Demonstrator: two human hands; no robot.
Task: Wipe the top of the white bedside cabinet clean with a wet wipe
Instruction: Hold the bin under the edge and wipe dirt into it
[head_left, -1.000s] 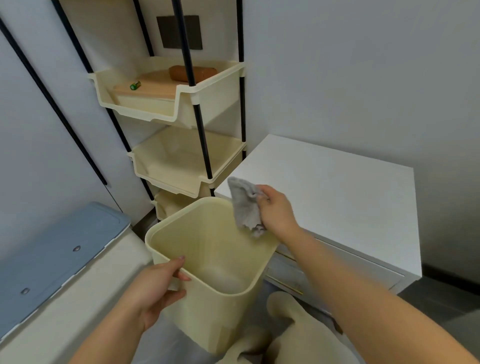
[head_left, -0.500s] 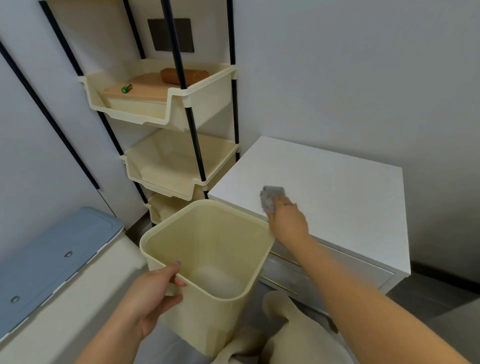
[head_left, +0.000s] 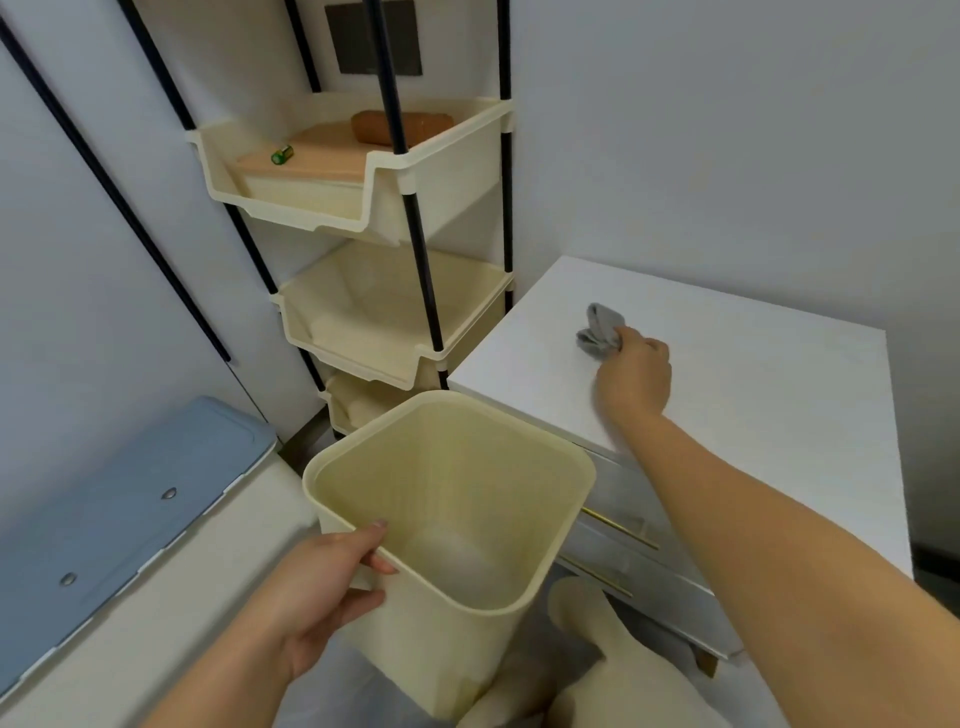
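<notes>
A: How much of the wet wipe (head_left: 600, 332) shows?

B: Only the bunched end past the right hand (head_left: 631, 376); the rest is hidden inside the curled fingers (head_left: 647, 349), whose tips are tucked under.

A: And the white bedside cabinet (head_left: 727, 395)?

B: The right forearm covers a strip of its top and drawer front, and whether the wipe presses on the top or sits just above it I cannot tell.

A: The left hand (head_left: 311, 587)?

B: Its thumb lies over the near rim of the cream bin (head_left: 457, 519); the fingers are behind the wall. The bin's base, below that hand, is hidden.

A: That small green thing (head_left: 282, 154), up and left of the right hand?

B: Too small to identify.
</notes>
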